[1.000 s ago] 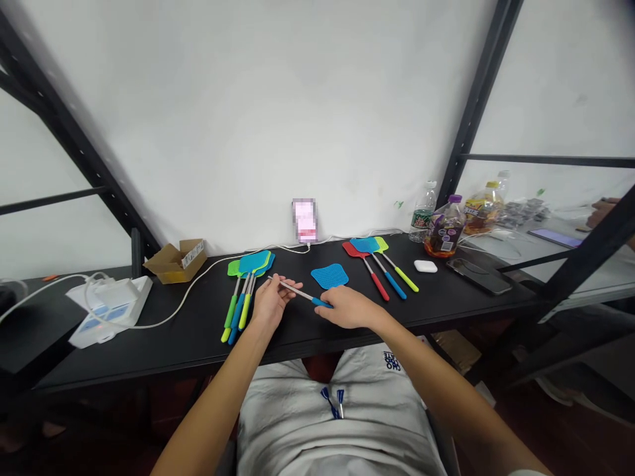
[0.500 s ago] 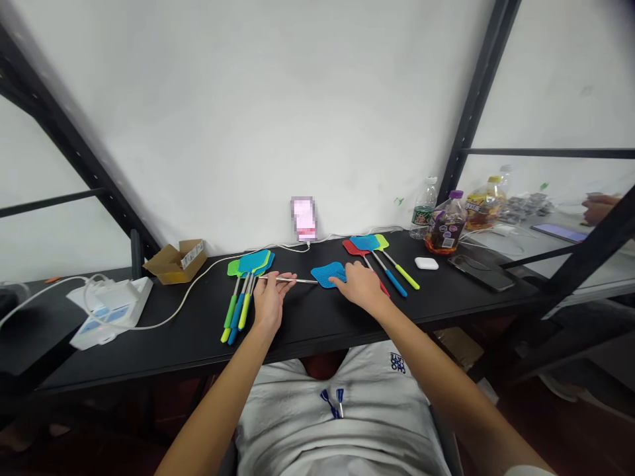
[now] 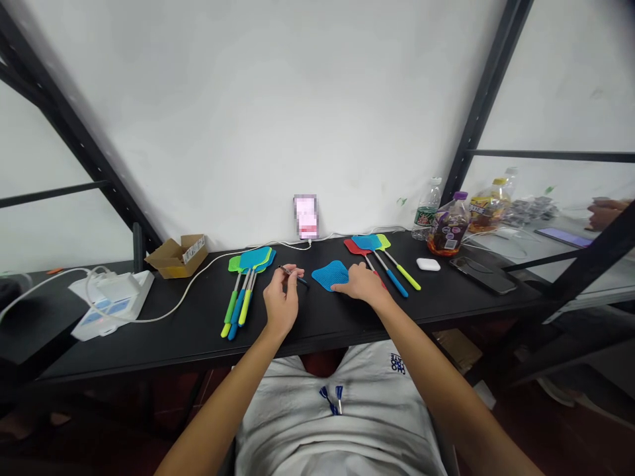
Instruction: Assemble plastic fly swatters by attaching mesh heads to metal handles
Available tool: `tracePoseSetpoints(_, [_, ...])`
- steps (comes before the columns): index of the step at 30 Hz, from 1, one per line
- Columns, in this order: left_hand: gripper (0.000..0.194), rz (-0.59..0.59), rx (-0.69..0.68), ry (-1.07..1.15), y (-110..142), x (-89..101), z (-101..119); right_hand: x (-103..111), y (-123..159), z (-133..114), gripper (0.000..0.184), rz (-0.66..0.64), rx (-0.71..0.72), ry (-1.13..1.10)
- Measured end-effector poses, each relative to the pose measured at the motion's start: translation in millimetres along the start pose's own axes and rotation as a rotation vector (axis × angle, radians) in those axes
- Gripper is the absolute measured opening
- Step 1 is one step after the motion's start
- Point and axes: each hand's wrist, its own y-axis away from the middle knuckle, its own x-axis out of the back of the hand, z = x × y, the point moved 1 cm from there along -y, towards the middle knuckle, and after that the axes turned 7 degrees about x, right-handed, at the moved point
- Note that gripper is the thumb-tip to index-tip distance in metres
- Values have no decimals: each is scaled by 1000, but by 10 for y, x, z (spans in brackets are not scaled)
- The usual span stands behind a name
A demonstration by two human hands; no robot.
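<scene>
Our left hand (image 3: 280, 301), thumb and fingertips drawn together with only a slight curl to the rest, holds a thin rod (image 3: 284, 270) just above the black tabletop (image 3: 317, 324); its bluish lower end slants toward the right. Across from it, our right hand (image 3: 364, 284) is bent closed in a pinch on the right edge of a loose blue mesh head (image 3: 330, 275), which lies in front of us, between two groups of fly swatters. Rod and head are apart, with a strip of bare tabletop between them.

Just beside our left wrist, a stack of swatters (image 3: 254, 256) rests with its green, blue and yellow heads overlapping toward the wall and its handles pointing back at us. Beyond our right hand, a second group (image 3: 366, 243) fans out in red, blue and yellow-green; the hand partly hides the red handle.

Against the wall (image 3: 307, 112) leans a lit phone (image 3: 307, 218), its screen blurred, a white cable (image 3: 201, 276) running along the desk nearby. At far left sit an open cardboard box (image 3: 173, 261) and a white power strip (image 3: 106, 317). To the right we see a small white case (image 3: 428, 264), a dark phone (image 3: 483, 276) lying flat and several drink bottles (image 3: 446, 228). At the right edge, another person's hand (image 3: 608, 215) shows over the neighboring table.
</scene>
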Motion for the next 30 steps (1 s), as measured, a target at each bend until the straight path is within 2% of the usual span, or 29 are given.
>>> tracePoseSetpoints(3, [21,20,14,9,9,10,20,21,-65,81,80,-47,16,-112])
tracePoseSetpoints(8, [26,28,56,8,-19,42,-40,-37,-99,123,33,51,194,-431])
tracePoseSetpoints(11, [27,-117,160,0,-26,16,-90,-44,-84,92,36,66,313,-726])
tracePoseSetpoints(13, [27,-258,211,-13,-12,-20,-96,-23,-77,61,38,180,327,-930])
tracePoseSetpoints(15, [28,-374,232,-33,15,-56,-83,-2,-75,24,39,268,281,-1147])
tracePoseSetpoints(18, [31,-476,229,-56,55,-88,-65,15,-77,-34,45,243,216,-1449])
tracePoseSetpoints(20, [32,-495,208,-71,67,-93,-72,24,-78,-60,47,214,219,-1581])
tracePoseSetpoints(23, [31,-465,145,-114,63,-88,-105,29,-71,-78,42,188,248,-1635])
tracePoseSetpoints(30, [27,-448,66,-200,41,-76,-148,-3,-16,-142,34,129,340,-1554])
